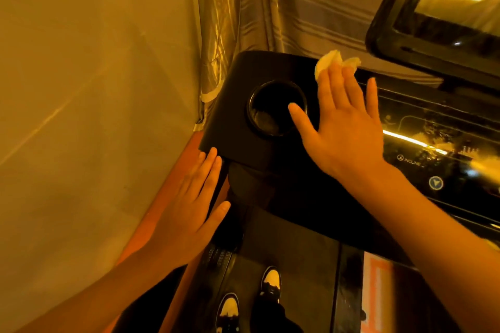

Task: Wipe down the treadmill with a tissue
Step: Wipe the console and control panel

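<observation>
Pressing the tissue [326,63] flat beneath the straight fingers of the right hand [347,130] at the far edge of the treadmill [232,130], just right of the cup holder [266,113], with the left hand [189,205] open, resting on the near-left corner, well away from the tissue.

Dim amber light, console [433,143] glare, bent edges.

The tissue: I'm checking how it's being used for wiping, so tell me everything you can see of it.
The tissue is a small, pale, crumpled wad, soft and papery in look. It lies under the straight fingertips of the right hand, which seem to press it onto the black treadmill console, beyond the cup holder. Only its far edge shows.
</observation>
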Tool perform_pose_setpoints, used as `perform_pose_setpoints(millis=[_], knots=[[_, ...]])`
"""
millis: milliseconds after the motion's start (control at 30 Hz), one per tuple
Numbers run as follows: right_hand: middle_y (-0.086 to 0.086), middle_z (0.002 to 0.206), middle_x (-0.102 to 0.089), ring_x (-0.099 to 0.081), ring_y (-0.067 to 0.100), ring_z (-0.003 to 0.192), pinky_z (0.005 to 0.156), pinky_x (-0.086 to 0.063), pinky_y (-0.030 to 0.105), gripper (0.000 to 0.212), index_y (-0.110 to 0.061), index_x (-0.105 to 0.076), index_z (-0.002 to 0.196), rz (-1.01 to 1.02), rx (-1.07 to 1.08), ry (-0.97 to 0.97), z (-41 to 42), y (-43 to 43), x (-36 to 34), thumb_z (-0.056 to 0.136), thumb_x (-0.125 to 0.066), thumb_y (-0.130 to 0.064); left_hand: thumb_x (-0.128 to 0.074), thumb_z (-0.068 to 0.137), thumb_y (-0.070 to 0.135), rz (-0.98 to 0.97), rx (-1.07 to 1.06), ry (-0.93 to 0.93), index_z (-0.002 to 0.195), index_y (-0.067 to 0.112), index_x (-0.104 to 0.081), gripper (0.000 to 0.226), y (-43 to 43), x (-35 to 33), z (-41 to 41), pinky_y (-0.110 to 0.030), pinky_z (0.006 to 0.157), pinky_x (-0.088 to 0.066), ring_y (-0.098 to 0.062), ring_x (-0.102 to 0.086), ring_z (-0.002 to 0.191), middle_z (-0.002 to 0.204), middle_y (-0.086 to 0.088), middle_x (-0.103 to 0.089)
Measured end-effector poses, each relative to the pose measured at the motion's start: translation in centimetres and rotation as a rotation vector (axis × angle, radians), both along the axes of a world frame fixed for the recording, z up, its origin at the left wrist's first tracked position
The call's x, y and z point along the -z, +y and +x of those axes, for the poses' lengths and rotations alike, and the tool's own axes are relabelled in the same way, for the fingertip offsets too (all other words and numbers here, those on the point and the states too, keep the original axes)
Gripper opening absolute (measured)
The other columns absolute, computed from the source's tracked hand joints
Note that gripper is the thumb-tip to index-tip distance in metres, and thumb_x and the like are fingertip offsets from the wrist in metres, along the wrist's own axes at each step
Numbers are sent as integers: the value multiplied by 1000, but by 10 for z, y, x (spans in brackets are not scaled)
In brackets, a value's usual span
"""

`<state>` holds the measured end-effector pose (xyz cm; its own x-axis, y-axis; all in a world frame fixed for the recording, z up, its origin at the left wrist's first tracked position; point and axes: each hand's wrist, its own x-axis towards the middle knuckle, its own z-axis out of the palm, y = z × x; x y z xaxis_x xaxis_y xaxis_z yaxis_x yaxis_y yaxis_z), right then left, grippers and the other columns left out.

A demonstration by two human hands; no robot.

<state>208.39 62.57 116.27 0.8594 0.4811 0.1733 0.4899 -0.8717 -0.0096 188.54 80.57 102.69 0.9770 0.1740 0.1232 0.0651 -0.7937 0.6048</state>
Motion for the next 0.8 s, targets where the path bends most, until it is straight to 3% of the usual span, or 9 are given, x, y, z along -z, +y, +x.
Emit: perform_pose_setpoints(millis=[200, 400, 633, 800], knots=[[4, 174, 5, 11, 21, 160, 130, 3, 48, 89, -17, -1, 166, -79, -135, 57, -82, -32, 28, 100, -11, -75, -32, 106, 49, -20, 12, -36, 165, 22, -6, 70, 1, -3, 0, -44, 129, -11, -13, 3, 160, 174, 12, 6], [4, 174, -6, 1, 23, 161, 129, 1, 48, 88, -16, -11, 166, -150, -272, 87, -120, -46, 49, 101, -20, -75, -31, 108, 45, 4, 20, -58, 165, 17, -10, 67, 3, -1, 1, -37, 128, -6, -16, 1, 161, 174, 7, 0], [2, 173, -10, 3, 19, 161, 129, 0, 46, 72, -15, -17, 165, -182, -481, 73, -121, 18, 65, 109, -14, -59, -20, 110, 38, -40, 70, -72, 165, 17, -6, 60, 8, -1, -2, -52, 129, -12, -18, -2, 161, 175, 5, 0], [4, 173, -15, -9, 22, 161, 128, -6, 48, 71, -16, -25, 164, -270, -496, 17, -132, -64, 59, 108, -20, -59, -19, 110, 37, -104, 51, -94, 164, 19, -11, 58, 5, -5, -1, -32, 129, -1, -15, -1, 160, 174, 11, -1]])
